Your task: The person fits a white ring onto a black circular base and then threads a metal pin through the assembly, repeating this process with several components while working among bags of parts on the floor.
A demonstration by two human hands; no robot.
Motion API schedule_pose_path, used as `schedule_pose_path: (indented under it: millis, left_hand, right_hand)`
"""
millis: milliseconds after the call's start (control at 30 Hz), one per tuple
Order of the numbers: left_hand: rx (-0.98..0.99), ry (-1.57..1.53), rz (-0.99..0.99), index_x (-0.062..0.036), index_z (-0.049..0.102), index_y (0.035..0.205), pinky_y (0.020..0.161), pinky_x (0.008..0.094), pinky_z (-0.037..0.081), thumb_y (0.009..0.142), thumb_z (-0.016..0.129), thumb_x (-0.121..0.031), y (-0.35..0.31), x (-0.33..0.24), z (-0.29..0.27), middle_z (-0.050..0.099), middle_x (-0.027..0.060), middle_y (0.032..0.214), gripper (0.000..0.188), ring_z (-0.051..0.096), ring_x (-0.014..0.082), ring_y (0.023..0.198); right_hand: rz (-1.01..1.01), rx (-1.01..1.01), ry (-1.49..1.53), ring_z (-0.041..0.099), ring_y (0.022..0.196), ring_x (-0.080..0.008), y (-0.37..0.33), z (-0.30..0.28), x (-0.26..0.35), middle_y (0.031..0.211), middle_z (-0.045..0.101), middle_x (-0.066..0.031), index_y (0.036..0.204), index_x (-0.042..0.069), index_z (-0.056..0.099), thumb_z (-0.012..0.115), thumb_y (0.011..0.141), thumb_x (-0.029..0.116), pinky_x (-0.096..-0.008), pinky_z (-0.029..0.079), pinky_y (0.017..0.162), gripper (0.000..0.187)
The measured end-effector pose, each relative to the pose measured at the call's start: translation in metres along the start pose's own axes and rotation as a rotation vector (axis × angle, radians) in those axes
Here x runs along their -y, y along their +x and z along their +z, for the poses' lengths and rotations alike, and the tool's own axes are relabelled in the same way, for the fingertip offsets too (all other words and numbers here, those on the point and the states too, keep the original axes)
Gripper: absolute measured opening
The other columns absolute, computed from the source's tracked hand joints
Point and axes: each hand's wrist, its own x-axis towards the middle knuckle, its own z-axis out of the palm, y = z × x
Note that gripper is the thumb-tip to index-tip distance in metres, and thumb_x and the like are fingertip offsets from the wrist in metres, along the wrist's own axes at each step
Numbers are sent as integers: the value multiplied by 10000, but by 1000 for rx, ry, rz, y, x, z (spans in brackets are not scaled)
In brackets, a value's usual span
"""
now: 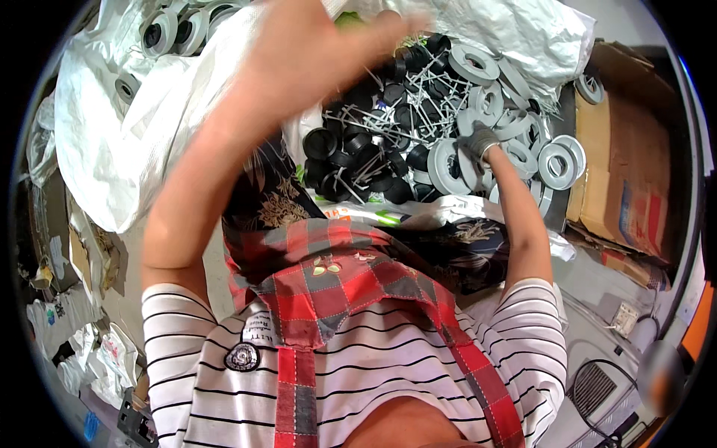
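Observation:
My right hand (482, 140), in a grey glove, is closed on a grey plastic ring (467, 166) at the right of the pile. My bare left hand (314, 52) is raised at the top, over the edge of the white sack, and smeared by motion; whether it holds anything does not show. Between and beyond my hands lie black round plastic caps (358, 145) and thin metal rods (426, 101), jumbled together. More grey rings (475, 63) are heaped to the right of them.
A white woven sack (112, 164) bulges at the left, with several grey rings (159, 33) on it at the far left. An open cardboard box (620, 172) stands at the right. Below it are a pale machine casing (597, 388) and a black cable (579, 384).

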Motion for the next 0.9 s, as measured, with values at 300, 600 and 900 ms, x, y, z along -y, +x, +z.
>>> schedule_pose_path:
  millis: [300,600,900]
  left_hand:
    - [938,337,-166,-11,457,1233,958,424,368,630,711,-199,-55,102,79,580,199,1074,681,556,305,1020]
    - [182,-94,-856,53,567,1010,714,320,459,746,638,-362,-29,98,70,624,155,841,497,592,209,773]
    - [-177,-356,-953,49,586,961,699,277,458,767,651,-313,-22,110,59,621,100,817,416,575,150,749]
  right_hand:
    - [-986,16,667,575,997,-284,-101,-114,145,1058,612,-129,1086,64,590,693,738,323,-370,438,888,445]
    - [-68,-286,-1,500,1145,-350,122,-127,94,1224,523,-224,1276,-5,416,662,694,494,-416,404,945,805]
    - [-317,-44,-192,566,1061,-328,84,-93,120,1110,577,-253,1143,-51,537,590,733,378,-350,432,920,596]
